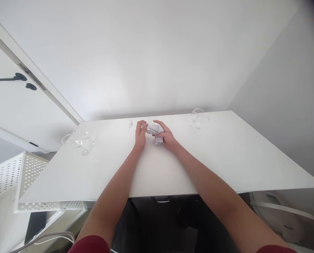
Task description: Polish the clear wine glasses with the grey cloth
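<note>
Between my hands a wine glass (131, 123) lies on its side in the air, its foot pointing left and its bowl to the right. My left hand (140, 133) is closed around the stem near the bowl. A pale grey cloth (159, 139) is gripped by my right hand (168, 135), pressed to the bowl's mouth, and part of it shows inside the bowl. The fingertips of my right hand behind the bowl are partly hidden. Both hands are over the far middle of the white table (162, 172).
Several clear wine glasses (87, 151) stand at the table's left end. More wine glasses (199, 121) stand near its back right. A wall borders the far edge. On the left are a door with a black handle (19, 77) and a white perforated rack (32, 168).
</note>
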Motion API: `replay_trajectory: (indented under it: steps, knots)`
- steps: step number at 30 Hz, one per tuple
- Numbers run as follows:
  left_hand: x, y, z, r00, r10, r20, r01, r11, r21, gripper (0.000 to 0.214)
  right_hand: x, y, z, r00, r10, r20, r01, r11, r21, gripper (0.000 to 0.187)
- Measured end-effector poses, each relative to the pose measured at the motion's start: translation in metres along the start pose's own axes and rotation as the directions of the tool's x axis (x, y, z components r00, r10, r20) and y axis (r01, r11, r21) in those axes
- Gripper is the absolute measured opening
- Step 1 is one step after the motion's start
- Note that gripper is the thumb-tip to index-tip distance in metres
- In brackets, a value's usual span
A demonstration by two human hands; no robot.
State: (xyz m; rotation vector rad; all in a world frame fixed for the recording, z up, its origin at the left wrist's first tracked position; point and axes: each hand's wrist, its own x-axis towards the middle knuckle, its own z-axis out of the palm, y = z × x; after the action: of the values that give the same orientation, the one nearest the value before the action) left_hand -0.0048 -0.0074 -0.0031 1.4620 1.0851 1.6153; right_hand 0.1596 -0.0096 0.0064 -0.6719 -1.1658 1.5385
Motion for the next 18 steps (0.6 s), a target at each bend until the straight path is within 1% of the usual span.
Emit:
replay_trajectory:
  steps: [2,4,5,6,7,9,11,13,14,15,16,18]
  knots:
    - [0.0,0.002,0.001,0.992,0.018,0.125,-0.007,0.996,-0.09,0.036,0.001,0.0,-0.003,0.999,-0.019,-0.029,0.02,0.999,0.034,0.08]
    - [-0.001,0.004,0.002,0.971,0.027,0.238,0.004,0.992,-0.128,0.04,0.003,0.002,-0.005,0.998,-0.027,-0.053,0.031,0.997,0.072,0.086]
    - [-0.001,0.004,0.003,0.963,0.031,0.268,0.003,0.992,-0.124,0.042,0.004,0.003,-0.006,0.998,-0.029,-0.064,0.035,0.996,0.081,0.089]
    - [-0.001,0.004,0.003,0.961,0.035,0.273,-0.005,0.994,-0.109,0.044,0.005,0.005,-0.006,0.997,-0.032,-0.071,0.038,0.997,0.075,0.09]
    - [-0.001,0.003,0.004,0.965,0.034,0.259,-0.013,0.996,-0.083,0.045,0.005,0.007,-0.005,0.997,-0.037,-0.07,0.04,0.998,0.047,0.089]
    - [-0.001,-0.001,0.004,0.983,0.007,0.184,-0.005,1.0,-0.012,0.045,0.005,0.01,-0.002,0.998,-0.054,-0.034,0.052,0.997,-0.062,0.084]
    - [0.001,-0.006,0.002,0.995,-0.064,0.071,0.063,0.998,0.017,0.044,0.002,0.012,0.002,0.996,-0.078,0.031,0.083,0.975,-0.206,0.079]
    - [0.004,-0.011,0.0,0.989,-0.145,-0.026,0.143,0.989,-0.043,0.041,-0.001,0.012,0.004,0.991,-0.1,0.09,0.124,0.937,-0.326,0.075]
    - [0.005,-0.012,-0.001,0.984,-0.173,-0.043,0.168,0.981,-0.097,0.039,-0.001,0.012,0.004,0.989,-0.105,0.106,0.137,0.923,-0.361,0.073]
    - [0.006,-0.013,-0.002,0.982,-0.188,-0.035,0.181,0.972,-0.149,0.037,-0.002,0.011,0.003,0.988,-0.109,0.109,0.142,0.917,-0.373,0.072]
    - [0.007,-0.012,-0.002,0.983,-0.183,-0.003,0.18,0.965,-0.189,0.036,-0.001,0.01,0.001,0.989,-0.11,0.097,0.138,0.925,-0.356,0.071]
    - [0.008,-0.008,-0.002,0.987,-0.124,0.097,0.143,0.964,-0.223,0.034,0.001,0.008,-0.003,0.994,-0.093,0.053,0.103,0.966,-0.237,0.075]
